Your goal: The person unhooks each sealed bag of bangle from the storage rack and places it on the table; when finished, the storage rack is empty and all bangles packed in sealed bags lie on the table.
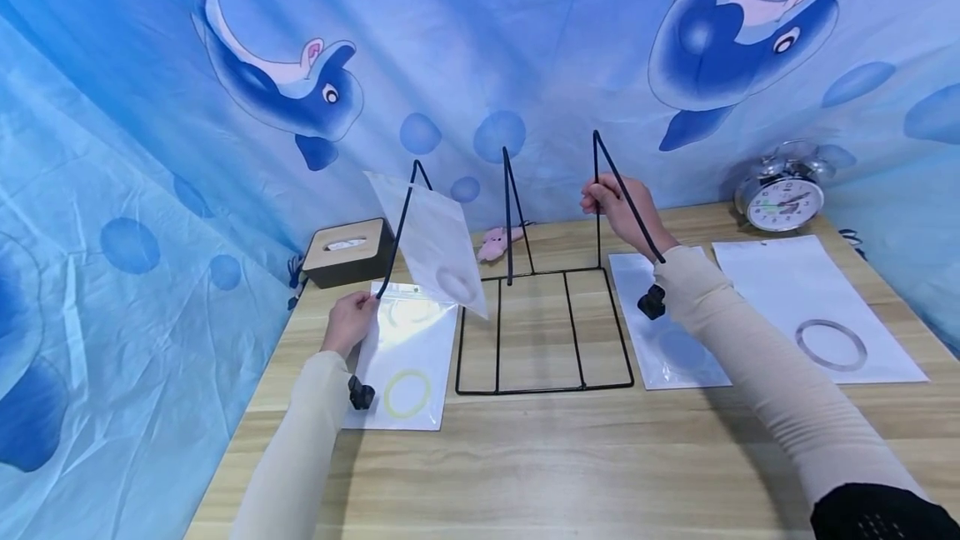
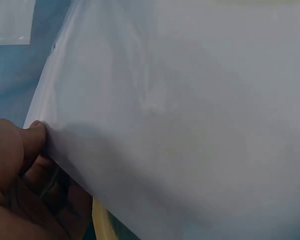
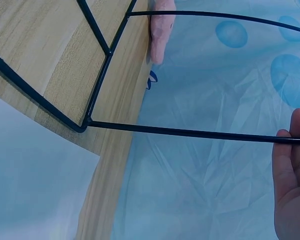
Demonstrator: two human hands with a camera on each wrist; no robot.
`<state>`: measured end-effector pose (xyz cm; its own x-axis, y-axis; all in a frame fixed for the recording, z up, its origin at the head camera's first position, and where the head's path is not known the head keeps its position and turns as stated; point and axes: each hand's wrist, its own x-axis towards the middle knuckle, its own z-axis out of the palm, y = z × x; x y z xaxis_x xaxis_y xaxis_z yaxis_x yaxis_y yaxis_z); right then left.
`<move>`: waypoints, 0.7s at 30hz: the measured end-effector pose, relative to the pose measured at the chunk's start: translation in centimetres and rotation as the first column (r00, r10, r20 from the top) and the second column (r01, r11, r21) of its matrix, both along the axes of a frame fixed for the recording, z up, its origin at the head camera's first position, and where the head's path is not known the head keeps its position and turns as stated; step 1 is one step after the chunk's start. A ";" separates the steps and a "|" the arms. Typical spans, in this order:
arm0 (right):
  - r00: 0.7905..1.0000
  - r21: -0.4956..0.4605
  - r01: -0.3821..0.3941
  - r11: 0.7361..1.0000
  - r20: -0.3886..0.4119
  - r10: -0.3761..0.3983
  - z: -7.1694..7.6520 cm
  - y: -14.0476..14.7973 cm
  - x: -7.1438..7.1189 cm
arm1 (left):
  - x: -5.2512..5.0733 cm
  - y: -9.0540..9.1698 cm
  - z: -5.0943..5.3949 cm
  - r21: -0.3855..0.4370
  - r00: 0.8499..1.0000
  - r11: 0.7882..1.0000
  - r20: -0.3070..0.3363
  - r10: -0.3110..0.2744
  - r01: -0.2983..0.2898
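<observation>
A black wire rack (image 1: 567, 325) with three tall triangular dividers stands on the table. My right hand (image 1: 626, 211) grips the upright rod of its right divider, and the right wrist view shows fingers (image 3: 285, 165) against that rod. At the rack's left divider leans a tilted translucent plastic sleeve (image 1: 431, 232) with a grey ring near its bottom. My left hand (image 1: 350, 323) pinches the left edge of a clear plastic bag (image 1: 375, 394) holding white paper with a yellow ring. The left wrist view shows the thumb (image 2: 36, 136) on that edge; the other fingers are partly hidden behind it.
Right of the rack lie a bagged sheet with a bluish disc (image 1: 682, 352) and a white sheet with a grey ring (image 1: 885, 348). Along the back are a tissue box (image 1: 352, 261), a pink plush toy (image 1: 492, 245) and an alarm clock (image 1: 783, 202). A blue dolphin curtain (image 1: 465, 40) hangs behind.
</observation>
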<state>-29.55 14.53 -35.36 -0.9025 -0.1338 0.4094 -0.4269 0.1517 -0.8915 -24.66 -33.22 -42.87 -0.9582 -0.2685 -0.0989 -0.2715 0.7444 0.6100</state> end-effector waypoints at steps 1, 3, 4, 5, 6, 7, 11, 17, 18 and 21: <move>1.000 -0.001 -0.004 1.000 0.004 0.004 -0.1 0.0 -0.1 | -0.3 -0.1 -0.1 -0.009 1.000 1.000 0.010 0.001 -0.001; 1.000 -0.001 -0.008 1.000 0.006 0.008 -0.4 0.1 -0.5 | -0.8 -0.1 -0.3 -0.025 1.000 1.000 0.017 0.008 -0.008; 1.000 0.001 -0.007 1.000 0.008 0.007 -0.6 0.1 -0.6 | -1.0 -0.1 -0.3 -0.029 1.000 0.999 0.017 0.015 -0.015; 1.000 0.004 -0.004 1.000 0.008 0.004 -0.7 0.2 -0.7 | -1.2 -0.1 -0.3 -0.032 1.000 0.999 0.013 0.021 -0.021; 1.000 0.003 -0.002 1.000 0.009 0.002 -0.7 0.1 -0.8 | -1.4 -0.1 -0.4 -0.037 1.000 0.999 0.005 0.029 -0.028; 1.000 0.003 -0.001 1.000 0.010 0.001 -0.8 0.1 -0.9 | -1.6 0.0 -0.4 -0.047 0.999 0.998 -0.004 0.032 -0.032; 1.000 -0.005 -0.007 1.000 0.023 0.008 -0.8 0.1 -1.0 | -2.0 0.0 -0.7 -0.071 0.999 0.996 -0.021 0.051 -0.052; 0.999 0.011 0.000 1.000 0.038 0.000 -0.8 0.1 -1.0 | -2.4 0.4 -0.9 -0.031 0.993 0.994 0.045 0.107 -0.105; 0.999 0.014 0.003 1.000 0.036 -0.004 -0.8 0.1 -1.0 | -2.4 0.5 -0.9 -0.024 0.992 0.993 0.056 0.114 -0.113; 0.999 0.018 0.012 1.000 0.031 -0.013 -0.2 0.0 -0.3 | -2.4 0.8 -0.7 -0.011 0.989 0.992 0.076 0.124 -0.124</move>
<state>-29.84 14.52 -35.57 -0.9166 -0.1297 0.3783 -0.3966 0.1727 -0.9016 -27.03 -32.43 -43.56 -0.9072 -0.3854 -0.1688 -0.4077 0.7058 0.5793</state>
